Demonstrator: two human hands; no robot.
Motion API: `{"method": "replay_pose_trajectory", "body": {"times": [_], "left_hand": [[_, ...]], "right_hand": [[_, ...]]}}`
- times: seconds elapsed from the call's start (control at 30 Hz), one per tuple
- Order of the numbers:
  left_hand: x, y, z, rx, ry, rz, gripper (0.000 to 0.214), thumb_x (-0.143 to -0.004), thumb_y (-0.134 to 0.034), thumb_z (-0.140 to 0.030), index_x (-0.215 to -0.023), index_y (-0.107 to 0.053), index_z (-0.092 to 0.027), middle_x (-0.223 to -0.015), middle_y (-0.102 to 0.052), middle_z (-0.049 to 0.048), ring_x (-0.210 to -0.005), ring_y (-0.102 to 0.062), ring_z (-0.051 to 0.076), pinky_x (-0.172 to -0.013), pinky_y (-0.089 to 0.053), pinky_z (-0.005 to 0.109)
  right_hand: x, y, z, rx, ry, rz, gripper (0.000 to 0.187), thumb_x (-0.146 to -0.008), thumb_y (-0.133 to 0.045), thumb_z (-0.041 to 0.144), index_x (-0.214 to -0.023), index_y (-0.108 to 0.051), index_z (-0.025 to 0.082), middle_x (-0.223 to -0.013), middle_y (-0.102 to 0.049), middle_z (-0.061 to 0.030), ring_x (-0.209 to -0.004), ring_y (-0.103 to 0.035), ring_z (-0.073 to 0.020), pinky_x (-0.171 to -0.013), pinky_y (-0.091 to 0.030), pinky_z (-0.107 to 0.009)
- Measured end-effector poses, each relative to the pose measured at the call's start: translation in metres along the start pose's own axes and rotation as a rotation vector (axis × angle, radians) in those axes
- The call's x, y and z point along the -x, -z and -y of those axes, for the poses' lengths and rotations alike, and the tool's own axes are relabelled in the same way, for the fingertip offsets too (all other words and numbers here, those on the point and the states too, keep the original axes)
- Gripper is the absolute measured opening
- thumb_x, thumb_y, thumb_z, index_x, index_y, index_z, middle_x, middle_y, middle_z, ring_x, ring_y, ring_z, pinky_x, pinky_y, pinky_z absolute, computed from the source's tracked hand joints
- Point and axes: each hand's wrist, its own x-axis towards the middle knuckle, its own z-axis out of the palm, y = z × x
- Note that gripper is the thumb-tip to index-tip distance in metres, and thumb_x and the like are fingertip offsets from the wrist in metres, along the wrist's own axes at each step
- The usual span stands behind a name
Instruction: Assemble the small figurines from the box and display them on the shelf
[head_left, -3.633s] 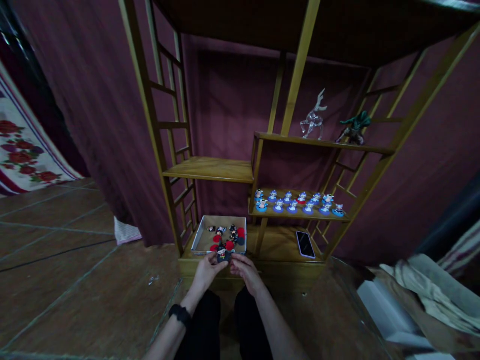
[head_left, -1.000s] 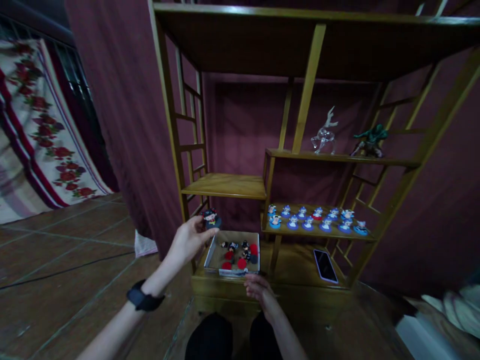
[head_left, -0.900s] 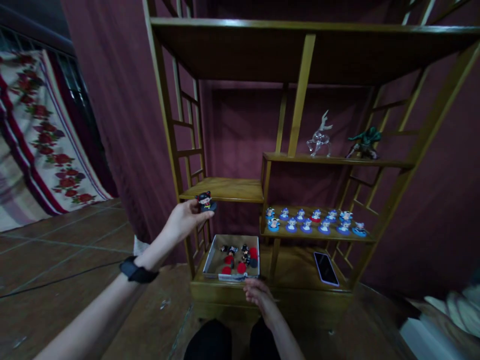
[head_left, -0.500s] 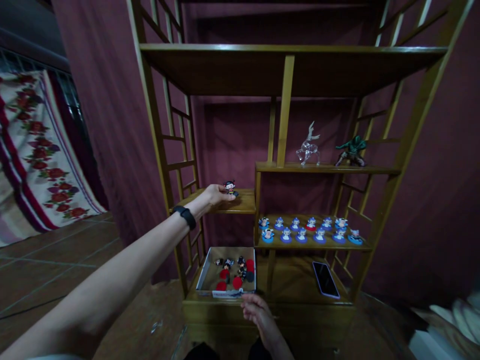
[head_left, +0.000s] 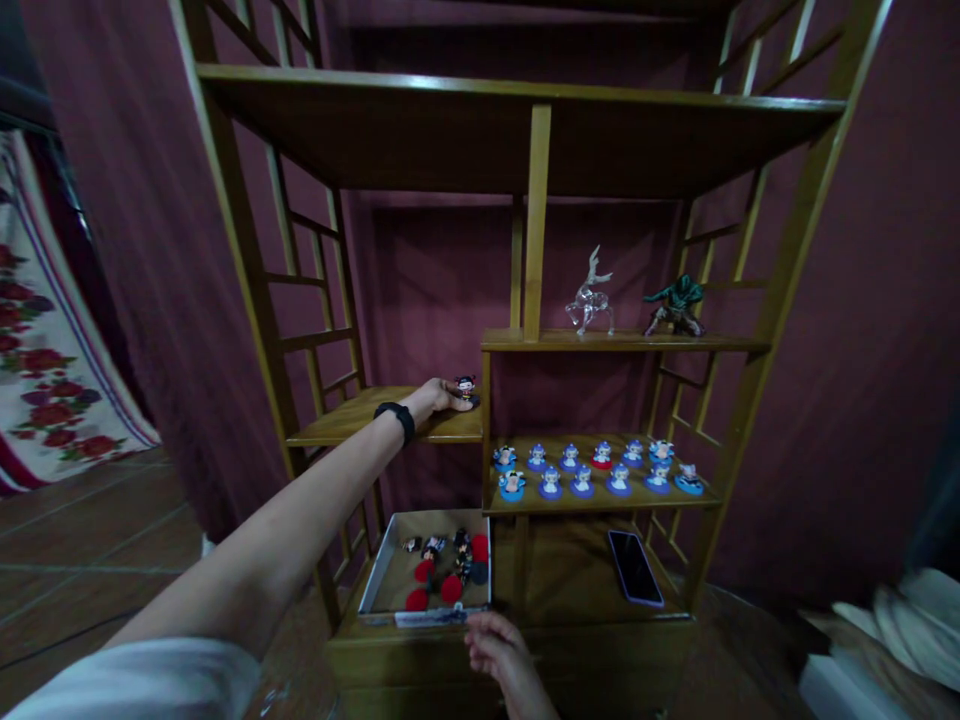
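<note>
near the centre of the frame, the left hand (head_left: 437, 396) reaches in from the lower left and holds a small figurine with black hair in two red-tied buns, a pale face and a dark base (head_left: 466, 386). thumb and fingers pinch it by its lower part, at the left compartment's short yellow-brown wooden shelf (head_left: 360, 412), close to the upright at that shelf's right end. whether the base touches the wood cannot be told.

a black wristband (head_left: 400, 420) circles the left wrist, and a white sleeve (head_left: 142, 685) fills the lower left corner.

the right hand (head_left: 496, 645) is at the bottom centre, its fingers loosely bent and close together, just beside the front right corner of a shallow open cardboard box with white outer sides (head_left: 379, 580). inside that box, dark-haired figurines (head_left: 463, 555) lie among red round discs (head_left: 451, 589).

right of centre, two rows of small white-and-blue figurines on round bases (head_left: 583, 482) stand upright on a lower shelf; one base is red. above them stand a clear, glass-like deer (head_left: 591, 300) and a crouching green-cloaked figure (head_left: 677, 304). a dark-screened phone with a pale purple edge (head_left: 635, 568) lies flat at the lower right.
</note>
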Motion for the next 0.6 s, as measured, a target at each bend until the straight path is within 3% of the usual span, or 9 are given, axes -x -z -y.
{"method": "replay_pose_trajectory", "body": {"times": [0.4,0.6], "left_hand": [[0.005,0.004,-0.010,0.047,0.092,0.211,0.046,-0.035,-0.082,-0.022,-0.078,-0.069,-0.013,-0.064,-0.067,0.0056,-0.061,-0.061,0.019,-0.063,-0.046,0.029],[0.015,0.001,-0.012,0.046,0.122,0.155,0.045,-0.034,-0.082,-0.018,-0.076,-0.069,-0.011,-0.067,-0.068,0.0094,-0.061,-0.061,0.021,-0.062,-0.046,0.031]], "right_hand": [[0.004,0.000,0.011,0.014,0.026,-0.006,0.030,-0.058,-0.070,0.038,-0.080,-0.065,0.017,-0.073,-0.063,-0.0034,-0.061,-0.054,-0.0101,-0.057,-0.041,-0.022],[0.008,0.002,0.012,0.018,0.051,-0.015,0.029,-0.060,-0.068,0.037,-0.081,-0.066,0.016,-0.075,-0.064,-0.0042,-0.063,-0.056,-0.0113,-0.059,-0.042,-0.023]]}}
